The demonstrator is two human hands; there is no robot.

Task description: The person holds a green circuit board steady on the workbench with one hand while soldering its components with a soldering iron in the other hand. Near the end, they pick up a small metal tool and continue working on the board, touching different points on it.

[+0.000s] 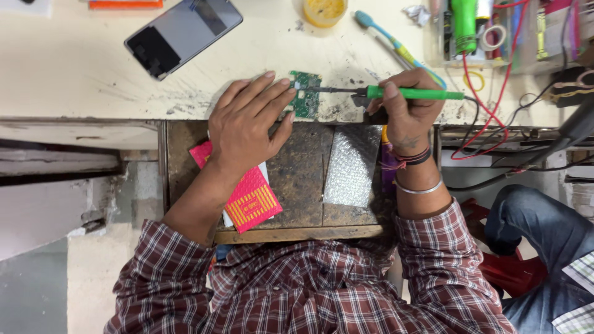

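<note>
Cream counter, near edge: left hand rests flat, released, fingertips pinning green circuit board; right hand grips green soldering iron, tip on board.

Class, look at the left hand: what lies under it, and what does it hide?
The left hand presses its fingertips on the green circuit board, whose left edge is covered. Under the wrist lies a pink packet, partly hidden. The right hand holds the soldering iron to the board.
</note>
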